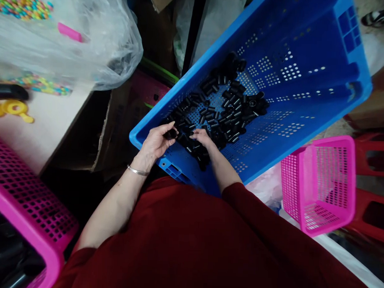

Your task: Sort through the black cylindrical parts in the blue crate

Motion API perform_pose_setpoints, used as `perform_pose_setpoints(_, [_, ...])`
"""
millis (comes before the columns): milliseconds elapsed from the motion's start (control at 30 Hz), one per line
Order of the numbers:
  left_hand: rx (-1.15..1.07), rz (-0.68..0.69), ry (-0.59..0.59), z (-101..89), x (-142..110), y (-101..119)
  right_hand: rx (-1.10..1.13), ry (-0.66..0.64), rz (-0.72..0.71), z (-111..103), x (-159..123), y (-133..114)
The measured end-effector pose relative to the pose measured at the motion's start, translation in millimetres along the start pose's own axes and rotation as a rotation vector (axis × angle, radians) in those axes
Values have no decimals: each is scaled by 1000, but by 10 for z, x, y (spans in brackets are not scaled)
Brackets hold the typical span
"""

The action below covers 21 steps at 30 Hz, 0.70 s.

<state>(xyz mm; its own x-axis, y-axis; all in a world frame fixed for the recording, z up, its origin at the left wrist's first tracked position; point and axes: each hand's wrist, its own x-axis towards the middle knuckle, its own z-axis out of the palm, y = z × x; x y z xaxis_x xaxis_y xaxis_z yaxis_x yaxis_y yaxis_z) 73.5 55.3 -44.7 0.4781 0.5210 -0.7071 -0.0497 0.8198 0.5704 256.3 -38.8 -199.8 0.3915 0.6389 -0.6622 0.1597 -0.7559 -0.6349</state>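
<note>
Blue crate (pixel 315 47) is holding loose black pieces (pixel 233 116). Left hand (pixel 157 140) is curling at its near end, pinching one black tube (pixel 171 134); right hand (pixel 202 137) is reaching in, fingertips among pieces, can't tell if clamped.

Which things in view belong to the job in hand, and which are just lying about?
Likely in use:
left hand, holding a short black cylinder
right hand, among loose glossy black cylinders
large blue perforated plastic crate holding them

Apparently just lying about:
pink rectangular plastic mesh basket at right
yellow ring-shaped pieces, far left
clear crinkled plastic bag, upper left
</note>
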Motion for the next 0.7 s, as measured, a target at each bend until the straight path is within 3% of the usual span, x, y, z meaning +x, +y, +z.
perform_pose_setpoints(133, [65, 15, 28, 17, 3, -7, 604, -238, -31, -177, -87, -176])
perform_pose_setpoints(200, [96, 14, 29, 30, -10, -15, 759, -343, -78, -241, -165, -278])
perform_pose_setpoints(367, [180, 82, 10, 63, -6, -104, 768, -417, -231, -191, -384, -549])
perform_pose_setpoints(533, [273, 210, 16, 136, -96, -134, 618, -466, -455, -92, -596, -852])
perform_pose_setpoints(633, [404, 382, 139, 154, -483, -14, 615, -514, -515, -189, -522, -871])
perform_pose_setpoints(700, [558, 479, 244, 78, -889, 94, 546, -391, -468, -263, -331, -768])
